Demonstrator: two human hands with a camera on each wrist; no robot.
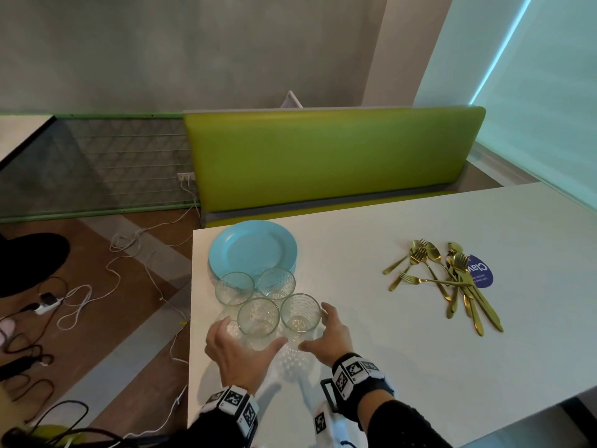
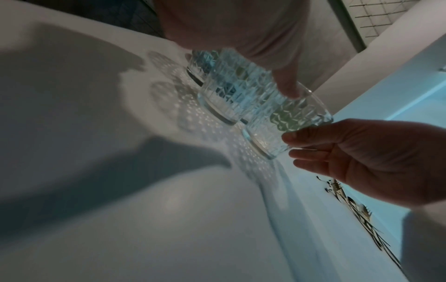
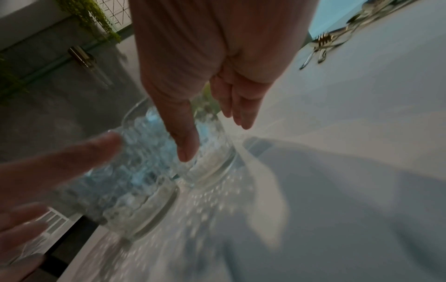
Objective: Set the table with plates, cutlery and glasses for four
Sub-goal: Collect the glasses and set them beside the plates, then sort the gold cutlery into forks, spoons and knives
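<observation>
Four clear patterned glasses stand close together at the near left of the white table (image 1: 371,334), just in front of a stack of light blue plates (image 1: 252,250). My left hand (image 1: 248,334) is spread around the near left glass (image 1: 258,316), thumb on its near side. My right hand (image 1: 318,328) brackets the near right glass (image 1: 300,313), with its fingers on the right side and its thumb in front. In the wrist views the fingers look fairly straight, and no firm grip shows. A heap of gold cutlery (image 1: 445,279) lies to the right.
A blue oval sticker (image 1: 481,273) lies under the cutlery. A green padded bench back (image 1: 323,156) runs along the table's far side. The table's left edge is close to the glasses. Cables and a power strip (image 1: 48,305) lie on the wooden floor at the left.
</observation>
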